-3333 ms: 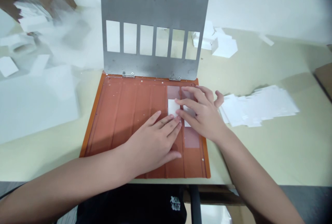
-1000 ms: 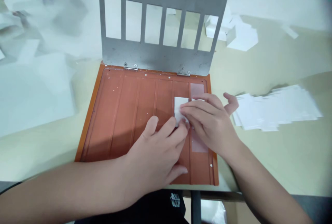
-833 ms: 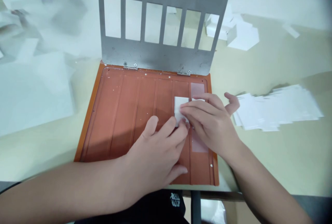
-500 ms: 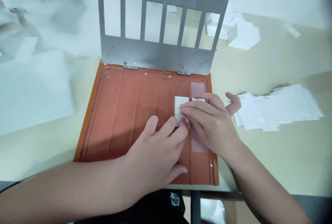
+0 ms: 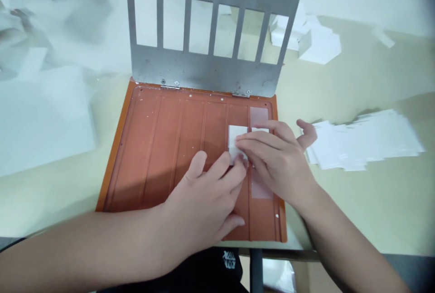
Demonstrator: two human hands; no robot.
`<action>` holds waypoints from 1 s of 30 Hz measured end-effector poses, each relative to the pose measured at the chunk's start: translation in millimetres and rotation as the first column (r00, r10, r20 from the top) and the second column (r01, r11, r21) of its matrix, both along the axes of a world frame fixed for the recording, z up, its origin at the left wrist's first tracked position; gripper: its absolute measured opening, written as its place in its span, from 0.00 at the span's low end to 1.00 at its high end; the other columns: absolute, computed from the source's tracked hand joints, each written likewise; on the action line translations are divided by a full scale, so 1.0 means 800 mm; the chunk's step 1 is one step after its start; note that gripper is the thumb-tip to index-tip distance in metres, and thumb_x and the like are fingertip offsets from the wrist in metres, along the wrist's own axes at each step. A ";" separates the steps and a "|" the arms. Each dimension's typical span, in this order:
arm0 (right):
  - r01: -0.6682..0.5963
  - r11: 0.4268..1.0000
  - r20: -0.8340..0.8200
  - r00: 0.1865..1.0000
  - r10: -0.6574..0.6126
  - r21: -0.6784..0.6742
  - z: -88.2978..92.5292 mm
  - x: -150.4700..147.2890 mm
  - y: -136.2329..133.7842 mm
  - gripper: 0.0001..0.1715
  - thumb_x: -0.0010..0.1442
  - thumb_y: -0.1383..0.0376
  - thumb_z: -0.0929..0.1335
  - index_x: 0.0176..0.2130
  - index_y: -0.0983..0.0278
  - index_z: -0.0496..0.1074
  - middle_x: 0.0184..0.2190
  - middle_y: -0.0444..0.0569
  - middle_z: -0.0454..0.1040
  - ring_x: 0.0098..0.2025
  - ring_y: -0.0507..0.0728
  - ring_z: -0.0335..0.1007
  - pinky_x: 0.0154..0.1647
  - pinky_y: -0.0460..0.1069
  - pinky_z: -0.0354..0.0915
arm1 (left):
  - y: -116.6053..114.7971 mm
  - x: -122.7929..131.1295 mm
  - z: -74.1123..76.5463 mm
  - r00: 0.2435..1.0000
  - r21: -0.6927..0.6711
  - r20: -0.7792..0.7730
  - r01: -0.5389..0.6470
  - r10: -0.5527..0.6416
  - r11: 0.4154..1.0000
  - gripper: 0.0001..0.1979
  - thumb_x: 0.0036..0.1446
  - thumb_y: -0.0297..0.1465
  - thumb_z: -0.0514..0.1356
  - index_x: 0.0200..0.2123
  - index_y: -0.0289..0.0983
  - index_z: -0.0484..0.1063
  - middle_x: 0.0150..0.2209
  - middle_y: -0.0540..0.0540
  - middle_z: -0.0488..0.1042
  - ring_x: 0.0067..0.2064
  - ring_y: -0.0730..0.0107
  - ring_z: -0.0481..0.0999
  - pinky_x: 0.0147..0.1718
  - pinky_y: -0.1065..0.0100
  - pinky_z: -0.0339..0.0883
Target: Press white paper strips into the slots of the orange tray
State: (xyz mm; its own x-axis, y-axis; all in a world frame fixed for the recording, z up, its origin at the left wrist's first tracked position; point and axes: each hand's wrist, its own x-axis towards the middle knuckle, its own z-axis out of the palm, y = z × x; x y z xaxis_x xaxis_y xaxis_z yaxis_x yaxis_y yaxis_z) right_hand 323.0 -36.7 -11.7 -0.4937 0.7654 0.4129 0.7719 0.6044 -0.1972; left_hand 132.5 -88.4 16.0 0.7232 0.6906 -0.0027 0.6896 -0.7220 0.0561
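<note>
A small white card (image 5: 237, 132) lies on the orange-brown grooved board (image 5: 163, 148), toward its right side. My right hand (image 5: 283, 157) has its fingers together on the card's right edge, pinching it, with the little finger sticking out; its thumb is mostly hidden. From below, my left hand (image 5: 210, 193) touches the card's lower edge with its fingertips, its other fingers and thumb spread apart. Under my right hand, a pale pinkish strip (image 5: 261, 189) sits in the rightmost groove, and a second white piece (image 5: 260, 130) on it is partly covered.
A grey metal plate (image 5: 204, 71) with several rectangular windows stands raised on hinges at the board's far edge. Fanned white cards (image 5: 370, 141) lie to the right. White blocks or stacks (image 5: 319, 44) stand at the back right. Large white sheets (image 5: 44, 116) are on the left.
</note>
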 end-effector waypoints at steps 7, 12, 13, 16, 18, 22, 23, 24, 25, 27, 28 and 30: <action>-0.009 1.000 0.029 1.000 0.009 0.028 0.002 -0.001 0.001 0.15 0.65 0.73 0.65 0.36 0.54 0.76 0.38 0.36 0.83 0.51 0.61 0.71 0.59 0.63 0.42 | 0.000 0.000 0.001 1.000 -0.004 0.005 0.001 -0.001 1.000 0.32 0.64 0.50 0.53 0.58 0.31 0.72 0.60 0.41 0.69 0.58 0.54 0.59 0.50 0.55 0.56; -0.009 0.999 0.040 0.999 0.007 0.049 0.004 -0.001 0.000 0.17 0.65 0.74 0.65 0.36 0.53 0.77 0.38 0.38 0.82 0.51 0.61 0.71 0.59 0.65 0.42 | -0.001 0.000 0.000 1.000 -0.012 0.000 -0.002 0.002 1.000 0.31 0.64 0.50 0.53 0.57 0.31 0.72 0.60 0.41 0.69 0.59 0.54 0.58 0.51 0.54 0.56; -0.011 0.999 0.042 0.999 0.009 0.047 0.004 -0.001 0.000 0.17 0.65 0.74 0.65 0.36 0.53 0.77 0.37 0.38 0.82 0.51 0.61 0.71 0.59 0.65 0.42 | -0.001 0.000 0.000 1.000 -0.015 -0.002 0.000 0.000 1.000 0.31 0.64 0.50 0.52 0.57 0.31 0.72 0.60 0.40 0.69 0.59 0.53 0.58 0.51 0.54 0.56; -0.015 0.999 0.047 0.999 0.013 0.039 0.004 -0.001 -0.001 0.17 0.65 0.73 0.65 0.36 0.52 0.78 0.38 0.38 0.82 0.51 0.61 0.71 0.59 0.65 0.42 | -0.002 0.000 0.000 1.000 -0.011 0.001 0.000 0.000 1.000 0.31 0.64 0.49 0.52 0.57 0.32 0.72 0.60 0.40 0.69 0.59 0.53 0.58 0.52 0.54 0.55; -0.011 0.999 0.050 0.999 0.009 0.037 0.004 0.000 0.000 0.17 0.65 0.73 0.65 0.36 0.52 0.78 0.38 0.38 0.82 0.51 0.61 0.71 0.59 0.65 0.42 | -0.002 0.000 0.000 1.000 -0.006 0.005 -0.002 0.002 1.000 0.31 0.65 0.49 0.51 0.57 0.31 0.72 0.60 0.40 0.69 0.59 0.53 0.58 0.51 0.53 0.55; -0.045 0.999 0.050 0.998 0.044 0.017 0.006 0.001 -0.001 0.15 0.64 0.73 0.65 0.37 0.55 0.77 0.38 0.38 0.82 0.51 0.61 0.72 0.60 0.65 0.41 | -0.002 0.000 0.000 1.000 0.006 0.009 -0.003 0.003 1.000 0.30 0.64 0.49 0.53 0.56 0.31 0.73 0.60 0.41 0.69 0.59 0.53 0.58 0.51 0.52 0.54; -0.061 0.998 0.046 0.997 0.061 0.000 0.007 0.002 -0.001 0.14 0.63 0.73 0.65 0.37 0.55 0.77 0.38 0.38 0.82 0.52 0.62 0.72 0.61 0.65 0.41 | -0.001 0.000 0.000 1.000 0.010 0.013 -0.001 0.001 1.000 0.31 0.63 0.50 0.54 0.56 0.31 0.73 0.59 0.41 0.69 0.58 0.53 0.58 0.51 0.52 0.54; -0.078 0.997 0.039 0.996 0.078 -0.016 0.009 0.003 -0.001 0.14 0.62 0.73 0.65 0.38 0.56 0.76 0.38 0.38 0.82 0.52 0.62 0.71 0.61 0.65 0.40 | -0.001 0.000 0.000 1.000 0.014 0.018 0.000 0.000 1.000 0.31 0.62 0.50 0.54 0.55 0.31 0.73 0.59 0.41 0.70 0.58 0.53 0.59 0.51 0.51 0.54; -0.093 0.995 0.029 0.995 0.094 -0.034 0.011 0.004 -0.001 0.13 0.61 0.73 0.65 0.38 0.56 0.76 0.38 0.38 0.82 0.52 0.62 0.71 0.62 0.65 0.40 | 0.000 0.000 0.000 1.000 0.017 0.024 0.002 -0.003 1.000 0.31 0.62 0.51 0.55 0.55 0.31 0.73 0.58 0.41 0.70 0.57 0.54 0.59 0.51 0.51 0.54; -0.123 0.990 0.000 0.992 0.124 -0.071 0.014 0.007 -0.001 0.14 0.60 0.73 0.65 0.36 0.57 0.76 0.37 0.37 0.82 0.53 0.62 0.70 0.63 0.66 0.38 | 0.001 0.000 -0.001 0.999 0.019 0.032 0.008 -0.008 1.000 0.32 0.61 0.51 0.56 0.55 0.30 0.73 0.57 0.41 0.71 0.57 0.54 0.59 0.50 0.52 0.54; -0.141 0.986 -0.019 0.990 0.139 -0.091 0.015 0.009 -0.001 0.14 0.60 0.74 0.65 0.35 0.56 0.75 0.36 0.37 0.82 0.54 0.62 0.70 0.63 0.65 0.37 | 0.001 0.000 -0.001 0.999 0.020 0.035 0.011 -0.012 1.000 0.32 0.61 0.51 0.56 0.55 0.30 0.73 0.57 0.41 0.71 0.57 0.54 0.59 0.50 0.52 0.54; -0.165 0.977 -0.061 0.986 0.158 -0.134 0.016 0.012 0.001 0.16 0.60 0.75 0.63 0.36 0.56 0.74 0.35 0.36 0.81 0.54 0.60 0.70 0.64 0.64 0.36 | 0.002 -0.001 -0.002 0.999 0.020 0.038 0.020 -0.021 1.000 0.33 0.60 0.51 0.57 0.56 0.29 0.72 0.57 0.41 0.71 0.56 0.54 0.60 0.49 0.52 0.54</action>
